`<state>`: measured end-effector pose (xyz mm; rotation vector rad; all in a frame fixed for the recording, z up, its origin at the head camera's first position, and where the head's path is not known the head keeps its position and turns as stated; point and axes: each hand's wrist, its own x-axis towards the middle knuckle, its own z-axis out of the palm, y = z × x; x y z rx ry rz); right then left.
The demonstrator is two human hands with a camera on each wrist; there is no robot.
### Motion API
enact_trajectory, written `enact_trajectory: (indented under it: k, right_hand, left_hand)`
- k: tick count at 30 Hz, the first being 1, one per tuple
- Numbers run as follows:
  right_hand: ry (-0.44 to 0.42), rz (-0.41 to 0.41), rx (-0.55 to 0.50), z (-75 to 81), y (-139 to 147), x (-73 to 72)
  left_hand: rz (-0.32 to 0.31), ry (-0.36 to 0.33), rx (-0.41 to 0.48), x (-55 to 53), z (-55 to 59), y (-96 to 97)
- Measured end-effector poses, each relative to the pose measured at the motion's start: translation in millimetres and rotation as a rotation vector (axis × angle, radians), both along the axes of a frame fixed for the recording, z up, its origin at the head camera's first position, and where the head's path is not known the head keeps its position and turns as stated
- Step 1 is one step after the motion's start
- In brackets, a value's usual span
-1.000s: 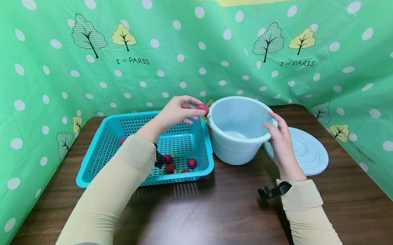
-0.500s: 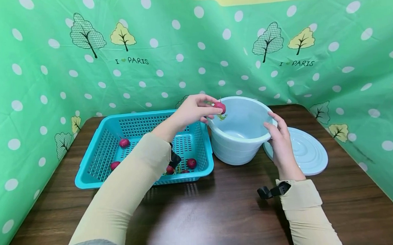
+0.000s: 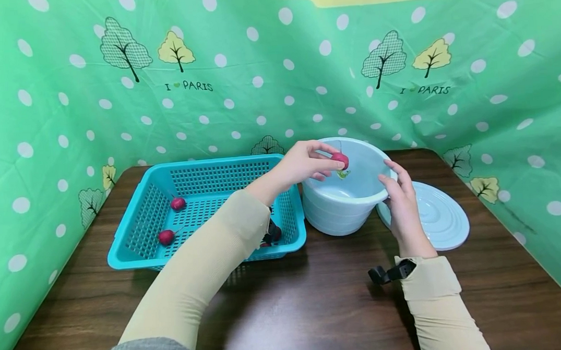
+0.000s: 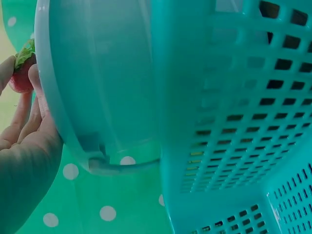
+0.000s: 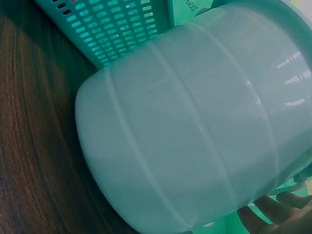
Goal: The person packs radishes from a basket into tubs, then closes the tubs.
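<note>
My left hand (image 3: pixel 305 163) pinches a red radish (image 3: pixel 340 160) between thumb and fingers, over the mouth of a light blue bucket (image 3: pixel 336 217). Short green leaf stubs on the radish show in the left wrist view, where the hand (image 4: pixel 31 131) is beside the bucket's rim (image 4: pixel 44 63). At the bucket's right side, my right hand (image 3: pixel 401 206) grips the rim, thumb and fingers on either side of it. Only its fingertips (image 5: pixel 253 222) enter the right wrist view, below the ribbed bucket wall (image 5: pixel 185 126).
A turquoise perforated basket (image 3: pixel 117 259) stands left of the bucket. Inside lie a radish (image 3: pixel 178 203) near the left wall and another radish (image 3: pixel 166 237) nearer the front; my left sleeve hides part of the basket. A light blue lid (image 3: pixel 444 220) lies behind my right hand.
My left hand has carried the radish rightward, from the bucket's left rim to over its opening. More of the basket's left side shows now. My right hand and the bucket have stayed put.
</note>
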<state>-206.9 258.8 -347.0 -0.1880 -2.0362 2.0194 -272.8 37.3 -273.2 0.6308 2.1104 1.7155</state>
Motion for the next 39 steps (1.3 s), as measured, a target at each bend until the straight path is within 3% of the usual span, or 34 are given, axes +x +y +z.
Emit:
enact_trajectory:
  k: [11,19,30,39]
  right_hand:
    - [0.003,0.008,0.002,0.5,-1,-0.6]
    - [0.006,0.001,0.003,1.2,-1,-0.7]
    - [-0.012,-0.001,0.009,-0.9,0,-0.3]
    - [0.009,0.011,0.011,-1.4,0,-0.2]
  left_hand:
    - [-0.009,-0.025,-0.046,-2.4,3.3,11.0]
    - [0.047,-0.029,-0.063,0.5,5.5,12.5]
    - [0.031,-0.069,-0.173,-1.8,7.2,12.4]
    - [0.014,-0.063,-0.126,-0.8,6.8,9.1]
